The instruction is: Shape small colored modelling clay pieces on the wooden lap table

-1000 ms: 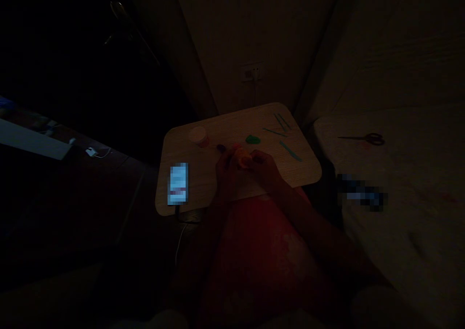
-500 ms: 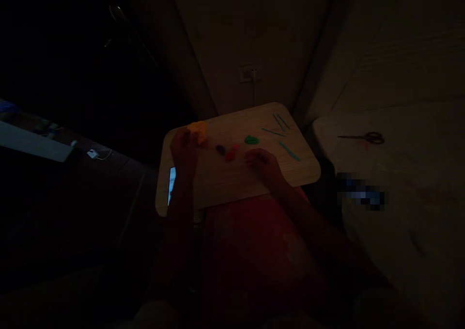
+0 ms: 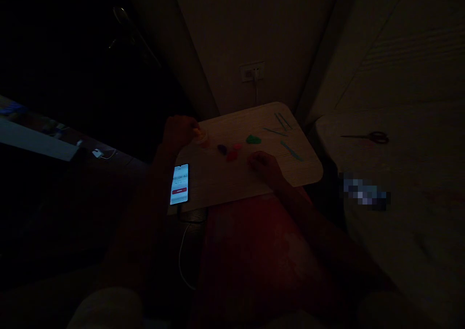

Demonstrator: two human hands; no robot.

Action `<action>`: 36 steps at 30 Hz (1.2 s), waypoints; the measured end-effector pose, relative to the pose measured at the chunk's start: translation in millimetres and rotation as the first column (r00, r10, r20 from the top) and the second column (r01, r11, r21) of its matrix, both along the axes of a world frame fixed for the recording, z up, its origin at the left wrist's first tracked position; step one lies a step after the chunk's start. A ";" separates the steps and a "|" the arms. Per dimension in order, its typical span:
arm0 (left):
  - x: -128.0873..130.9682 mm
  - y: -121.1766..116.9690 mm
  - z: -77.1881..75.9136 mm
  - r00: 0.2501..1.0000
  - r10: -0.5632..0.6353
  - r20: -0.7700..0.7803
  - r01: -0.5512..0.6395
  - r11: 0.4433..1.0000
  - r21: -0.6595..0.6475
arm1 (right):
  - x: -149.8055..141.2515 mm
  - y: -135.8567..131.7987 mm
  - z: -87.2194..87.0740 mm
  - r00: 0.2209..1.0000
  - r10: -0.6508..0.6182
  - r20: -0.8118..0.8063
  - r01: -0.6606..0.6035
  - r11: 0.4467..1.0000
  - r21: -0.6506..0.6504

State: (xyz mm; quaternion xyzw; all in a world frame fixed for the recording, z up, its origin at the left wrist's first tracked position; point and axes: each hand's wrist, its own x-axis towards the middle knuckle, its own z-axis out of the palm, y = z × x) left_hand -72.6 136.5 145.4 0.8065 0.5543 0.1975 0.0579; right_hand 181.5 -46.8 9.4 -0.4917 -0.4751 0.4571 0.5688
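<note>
In dim light, my left hand reaches to the small pale tub at the table's back left. Its fingers are closed on orange modelling clay at the tub's mouth; how much clay is inside is hidden. My right hand rests near the table's middle with its fingers curled together; whether anything is in them I cannot see. Between the hands lie a dark purple lump, a red lump and a small pink piece. A green lump sits just beyond my right hand.
Thin teal strips lie on the right of the wooden table. A lit phone with a cable is at the front left. Scissors lie on the pale surface to the right. A wall socket is behind.
My left hand has left the middle, carrying the orange clay left to the tub, where less of the clay now shows. My right hand stays near the middle. The red lump has come into view.
</note>
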 end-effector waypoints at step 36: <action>-13.8 -11.2 12.4 0.994 0.040 -0.101 -0.046 0.997 -0.056 | 3.5 -4.4 -2.6 0.992 0.093 0.091 -0.095 0.995 0.025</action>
